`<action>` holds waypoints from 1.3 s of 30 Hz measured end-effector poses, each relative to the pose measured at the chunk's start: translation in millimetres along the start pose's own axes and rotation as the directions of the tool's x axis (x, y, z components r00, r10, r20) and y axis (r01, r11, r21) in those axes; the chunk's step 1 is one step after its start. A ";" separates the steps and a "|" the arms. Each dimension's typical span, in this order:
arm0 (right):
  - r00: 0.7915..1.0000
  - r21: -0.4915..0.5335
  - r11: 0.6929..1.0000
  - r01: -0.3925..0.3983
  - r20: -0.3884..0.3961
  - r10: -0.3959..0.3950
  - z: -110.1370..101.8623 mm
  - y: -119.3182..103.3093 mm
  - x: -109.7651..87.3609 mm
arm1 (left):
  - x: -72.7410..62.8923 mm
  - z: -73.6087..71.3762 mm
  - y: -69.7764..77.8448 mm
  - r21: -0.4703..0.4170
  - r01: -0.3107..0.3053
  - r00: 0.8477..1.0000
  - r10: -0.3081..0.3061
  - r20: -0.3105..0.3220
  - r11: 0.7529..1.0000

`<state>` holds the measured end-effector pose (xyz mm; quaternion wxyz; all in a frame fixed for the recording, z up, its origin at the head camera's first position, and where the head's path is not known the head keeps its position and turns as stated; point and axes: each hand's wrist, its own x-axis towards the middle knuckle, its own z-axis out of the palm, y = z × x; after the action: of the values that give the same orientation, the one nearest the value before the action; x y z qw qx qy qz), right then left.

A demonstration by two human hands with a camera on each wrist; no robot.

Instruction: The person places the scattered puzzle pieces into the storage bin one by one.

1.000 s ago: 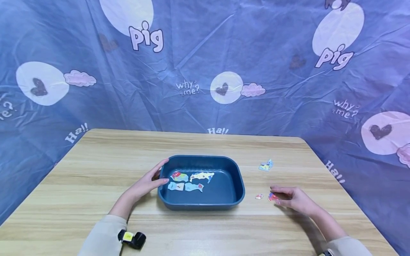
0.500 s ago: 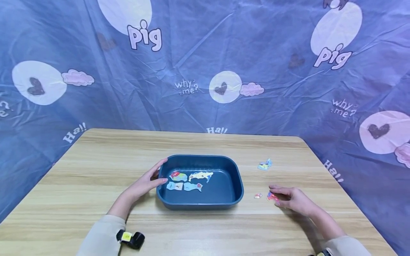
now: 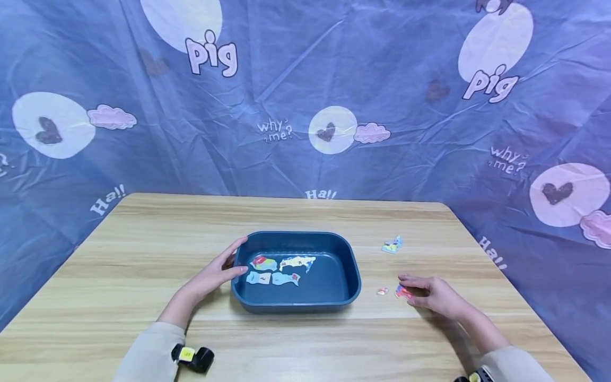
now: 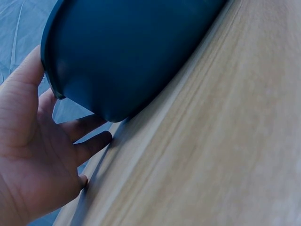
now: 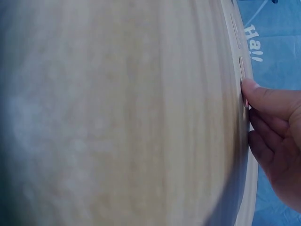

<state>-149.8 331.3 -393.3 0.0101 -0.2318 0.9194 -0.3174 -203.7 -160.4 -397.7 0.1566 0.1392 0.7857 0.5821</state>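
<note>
My left hand [image 3: 210,278] grips the left end of a dark blue rectangular basin [image 3: 334,286], thumb over its rim. In the left wrist view the other fingers lie along the outer side of the basin [image 4: 127,52]. Several colourful, irregular flat puzzle pieces lie inside, among them a red and green one [image 3: 263,263] and a whitish one [image 3: 297,261]. Right of the basin, my right hand [image 3: 444,297] pinches a red and blue puzzle piece [image 3: 402,291] between thumb and fingertips. From the right wrist, the thumb [image 5: 261,96] shows on this thin piece, close against the tabletop.
A small pinkish piece [image 3: 382,292] lies just left of my right fingertips. Farther back on the wooden table [image 3: 305,350] is a light blue and yellow piece [image 3: 392,244]. A blue printed curtain [image 3: 281,170] hangs behind the table. Each wrist wears a black camera band [image 3: 193,358].
The whole head view has drifted slightly, so everything sits a little more to the left. Both hands keep nearly the same place on the basin and the red and blue puzzle piece.
</note>
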 end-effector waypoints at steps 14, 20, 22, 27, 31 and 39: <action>0.999 -0.129 0.991 0.019 -0.033 -0.024 1.5 -1.0 2.4 | 0.7 -1.4 0.0 -0.006 -0.003 1.000 0.003 0.000 1.000; 0.998 -0.151 0.988 0.005 -0.061 -0.015 3.8 -3.0 1.3 | 1.0 -1.5 -0.1 -0.006 -0.004 1.000 0.004 0.005 1.000; 0.998 -0.158 0.987 -0.008 -0.063 -0.002 4.0 -4.0 1.1 | 1.0 -1.5 0.0 -0.006 -0.007 1.000 0.007 0.008 1.000; 0.997 -0.172 0.985 -0.031 -0.073 0.019 3.9 -5.7 1.9 | 0.5 -1.3 0.9 -0.003 -0.008 1.000 0.008 0.009 1.000; 0.997 -0.175 0.984 -0.033 -0.081 0.019 4.2 -6.7 3.1 | -0.4 -1.4 0.9 0.007 -0.001 1.000 0.001 0.007 1.000; 0.995 -0.144 0.988 -0.063 -0.084 0.051 4.6 -9.4 3.6 | -1.0 -0.8 1.0 0.000 0.002 1.000 -0.002 0.007 1.000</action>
<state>-148.3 320.5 -391.0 -0.0349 -0.1927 0.9462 -0.2577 -203.0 -161.3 -396.5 0.1598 0.1406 0.7852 0.5814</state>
